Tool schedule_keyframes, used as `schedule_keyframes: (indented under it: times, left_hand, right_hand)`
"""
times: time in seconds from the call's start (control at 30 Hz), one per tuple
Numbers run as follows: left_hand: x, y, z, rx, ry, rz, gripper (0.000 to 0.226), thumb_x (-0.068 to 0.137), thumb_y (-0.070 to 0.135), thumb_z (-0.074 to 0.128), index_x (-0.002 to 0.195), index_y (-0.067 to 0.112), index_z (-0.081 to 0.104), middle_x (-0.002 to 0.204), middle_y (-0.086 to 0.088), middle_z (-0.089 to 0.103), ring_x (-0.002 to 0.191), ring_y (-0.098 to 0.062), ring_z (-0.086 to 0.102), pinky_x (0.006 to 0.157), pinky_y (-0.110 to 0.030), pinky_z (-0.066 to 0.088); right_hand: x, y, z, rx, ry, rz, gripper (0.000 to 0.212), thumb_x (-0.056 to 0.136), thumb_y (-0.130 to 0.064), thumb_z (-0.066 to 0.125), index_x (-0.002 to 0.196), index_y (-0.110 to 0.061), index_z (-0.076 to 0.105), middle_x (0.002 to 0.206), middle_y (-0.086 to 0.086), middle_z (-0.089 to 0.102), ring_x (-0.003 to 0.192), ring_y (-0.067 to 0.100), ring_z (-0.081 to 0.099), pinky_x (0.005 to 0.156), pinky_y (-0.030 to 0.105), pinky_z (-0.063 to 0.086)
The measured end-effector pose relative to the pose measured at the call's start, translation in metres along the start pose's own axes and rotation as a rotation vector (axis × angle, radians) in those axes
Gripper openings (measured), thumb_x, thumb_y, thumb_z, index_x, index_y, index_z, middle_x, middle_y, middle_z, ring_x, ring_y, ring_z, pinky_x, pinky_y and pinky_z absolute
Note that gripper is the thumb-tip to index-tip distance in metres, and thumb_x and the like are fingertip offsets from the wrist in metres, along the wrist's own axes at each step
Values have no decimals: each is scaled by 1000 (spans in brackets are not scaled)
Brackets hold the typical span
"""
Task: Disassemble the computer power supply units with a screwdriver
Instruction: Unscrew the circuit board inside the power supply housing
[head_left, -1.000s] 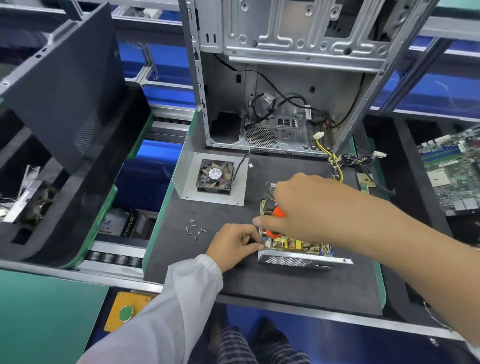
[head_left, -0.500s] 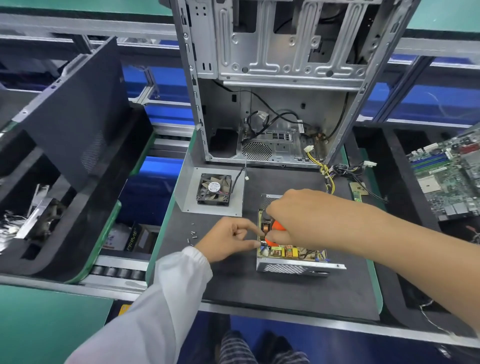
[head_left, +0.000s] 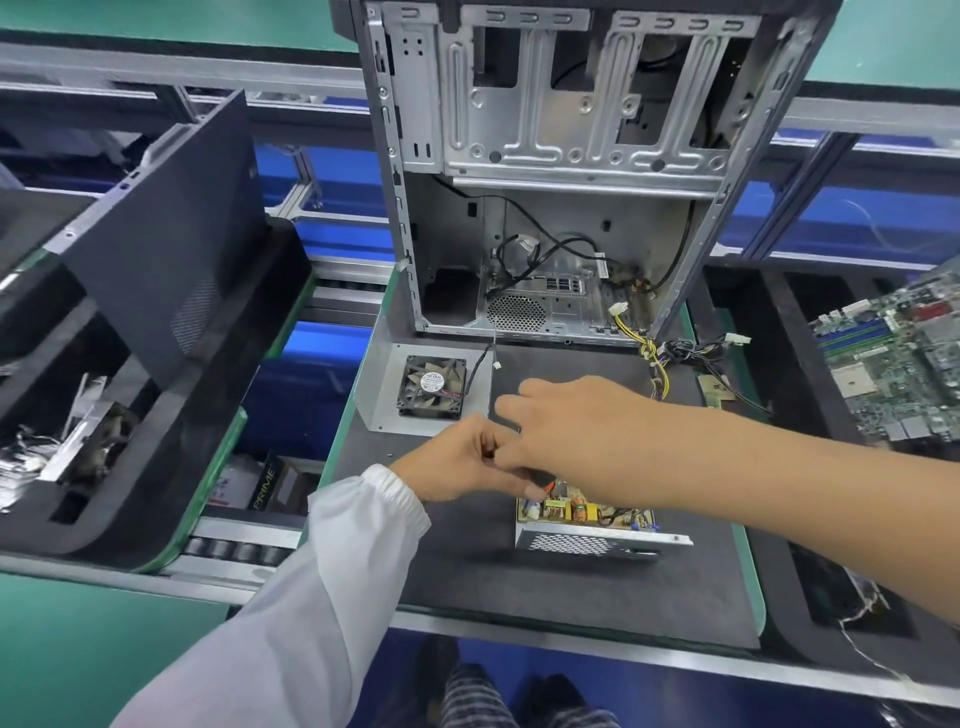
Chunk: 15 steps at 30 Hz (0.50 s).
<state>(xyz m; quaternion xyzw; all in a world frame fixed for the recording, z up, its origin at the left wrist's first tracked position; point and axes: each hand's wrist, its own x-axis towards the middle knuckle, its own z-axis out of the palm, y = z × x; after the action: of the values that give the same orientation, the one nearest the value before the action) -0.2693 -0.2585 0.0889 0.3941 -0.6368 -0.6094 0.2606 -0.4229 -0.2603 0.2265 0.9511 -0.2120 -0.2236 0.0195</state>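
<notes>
Lid's already off the power supply unit (head_left: 587, 525) at lower centre of the frame, board bare, so I'd say the board screws are what's left. Right hand (head_left: 566, 436) wraps the screwdriver (head_left: 543, 482); left hand (head_left: 457, 460) pinches something too small to tell. Open mat (head_left: 571, 597) below, fan (head_left: 434, 387) and case (head_left: 545, 171) crowd above.

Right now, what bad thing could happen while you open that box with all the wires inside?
The screwdriver could slip and scratch parts on the open power supply. The left hand sits close to the tip and might get poked. The right hand hides the spot, so aiming is harder.
</notes>
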Motion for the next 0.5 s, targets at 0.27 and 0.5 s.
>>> schedule_keyframes:
  times: [0.27,0.5]
  left_hand:
    - [-2,1,2,112,10,101,39,82,5,76,56,24,53,56,10,17,53,-7,17,55,-16,24]
    - [-13,-18,-8,-18,64,67,28,86,10,72,108,27,74,56,5,20,54,-11,18,53,-22,18]
  right_hand:
    - [2,1,-5,111,-156,210,33,85,-12,57,113,-23,46,87,3,42,58,17,36,45,27,24]
    - [17,6,-6,199,-418,260,32,95,-39,47,78,-13,53,79,3,59,58,14,46,45,25,30]
